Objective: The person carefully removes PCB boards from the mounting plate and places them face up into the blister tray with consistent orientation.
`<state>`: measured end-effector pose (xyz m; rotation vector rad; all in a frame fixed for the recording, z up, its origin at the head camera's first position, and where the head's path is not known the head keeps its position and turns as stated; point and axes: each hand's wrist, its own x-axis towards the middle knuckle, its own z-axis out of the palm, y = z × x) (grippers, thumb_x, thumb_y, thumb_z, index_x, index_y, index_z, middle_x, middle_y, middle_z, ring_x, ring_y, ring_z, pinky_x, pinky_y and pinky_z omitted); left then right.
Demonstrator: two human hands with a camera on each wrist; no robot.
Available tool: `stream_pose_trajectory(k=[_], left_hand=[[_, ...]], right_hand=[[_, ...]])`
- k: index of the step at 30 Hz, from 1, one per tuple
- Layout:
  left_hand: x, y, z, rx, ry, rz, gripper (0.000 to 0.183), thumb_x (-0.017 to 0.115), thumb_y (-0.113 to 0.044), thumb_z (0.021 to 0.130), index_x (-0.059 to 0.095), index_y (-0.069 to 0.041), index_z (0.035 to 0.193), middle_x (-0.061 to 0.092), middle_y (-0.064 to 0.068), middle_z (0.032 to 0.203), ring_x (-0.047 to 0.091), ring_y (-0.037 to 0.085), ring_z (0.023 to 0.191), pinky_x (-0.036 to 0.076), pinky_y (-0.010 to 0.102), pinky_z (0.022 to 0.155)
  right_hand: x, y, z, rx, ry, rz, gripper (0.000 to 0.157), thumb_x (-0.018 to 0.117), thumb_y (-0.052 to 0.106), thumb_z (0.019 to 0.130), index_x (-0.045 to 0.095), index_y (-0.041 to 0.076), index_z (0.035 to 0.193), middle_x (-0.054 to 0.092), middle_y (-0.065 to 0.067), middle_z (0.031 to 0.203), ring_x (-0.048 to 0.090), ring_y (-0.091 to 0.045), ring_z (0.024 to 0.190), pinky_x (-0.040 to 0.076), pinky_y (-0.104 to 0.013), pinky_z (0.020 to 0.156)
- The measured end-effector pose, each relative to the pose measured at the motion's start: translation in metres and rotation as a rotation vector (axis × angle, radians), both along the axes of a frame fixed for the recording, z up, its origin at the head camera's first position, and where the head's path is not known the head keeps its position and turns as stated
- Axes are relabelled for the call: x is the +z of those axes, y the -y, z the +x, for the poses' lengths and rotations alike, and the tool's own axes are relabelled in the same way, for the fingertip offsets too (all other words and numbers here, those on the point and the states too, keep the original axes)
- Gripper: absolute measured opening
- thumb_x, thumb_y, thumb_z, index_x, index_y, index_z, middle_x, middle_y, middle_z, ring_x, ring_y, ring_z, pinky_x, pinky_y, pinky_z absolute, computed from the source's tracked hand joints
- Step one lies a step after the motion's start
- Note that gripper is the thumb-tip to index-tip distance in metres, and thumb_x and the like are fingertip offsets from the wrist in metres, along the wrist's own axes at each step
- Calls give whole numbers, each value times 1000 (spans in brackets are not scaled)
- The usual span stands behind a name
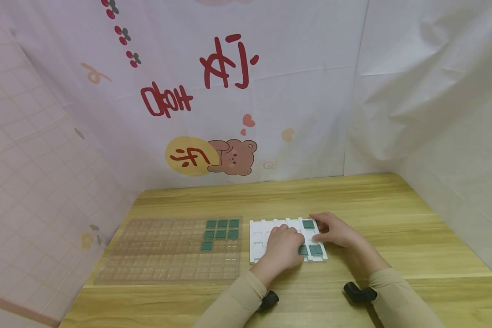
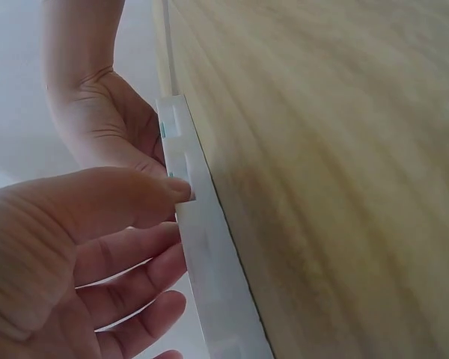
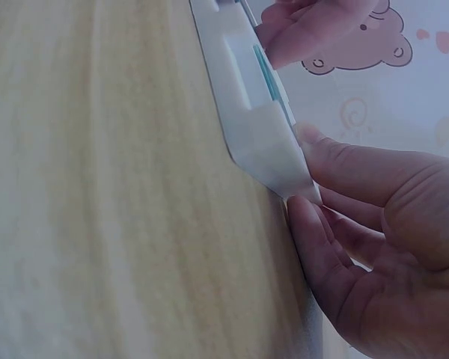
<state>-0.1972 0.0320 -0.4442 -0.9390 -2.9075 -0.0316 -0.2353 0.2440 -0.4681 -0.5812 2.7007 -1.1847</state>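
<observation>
A white slotted tray (image 1: pixel 258 254) lies on the table with small square green chips in its right-hand part. One green chip (image 1: pixel 309 223) sits in the back row, and another chip (image 1: pixel 316 250) in the front right corner. My left hand (image 1: pixel 284 246) is over the tray, right beside a third chip (image 1: pixel 303 250). In the left wrist view its thumb (image 2: pixel 146 193) touches a notch in the tray's near side; whether it pinches a chip, I cannot tell. My right hand (image 1: pixel 335 229) grips the tray's right edge, thumb (image 3: pixel 344 161) against its upper side.
Left of the white tray lies a clear plastic tray (image 1: pixel 147 277) with many pockets, several holding green chips (image 1: pixel 222 223) near its right end. Dark wrist mounts (image 1: pixel 358 292) stick out by both sleeves. A printed cloth (image 1: pixel 303 100) hangs behind the wooden table (image 1: pixel 393 205).
</observation>
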Motion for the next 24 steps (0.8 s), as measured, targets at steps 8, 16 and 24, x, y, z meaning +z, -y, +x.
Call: stream_pose_trajectory(k=[8,16,24], left_hand=[[2,-1,0,5,26,10,17,81,-33,72,73,-27,86,56,-11,75,46,13,77,39,31,73],[0,-2,-3,1,37,29,15,82,-31,72,74,-27,84,54,-12,72,45,12,75,38,30,71],[1,-1,-4,-5,46,48,13,81,-29,70,72,-26,80,51,-12,67,44,12,72,36,29,67]], right_hand=[[1,-1,0,10,-12,2,70,81,12,81,47,-12,137,52,-27,125,55,-28,97,47,-41,86],[-1,-2,-1,10,-16,1,70,81,13,81,48,-11,138,52,-27,125,55,-28,97,47,-42,86],[-2,-2,-1,10,-16,2,70,82,13,81,48,-11,138,52,-26,125,55,-27,97,47,-41,85]])
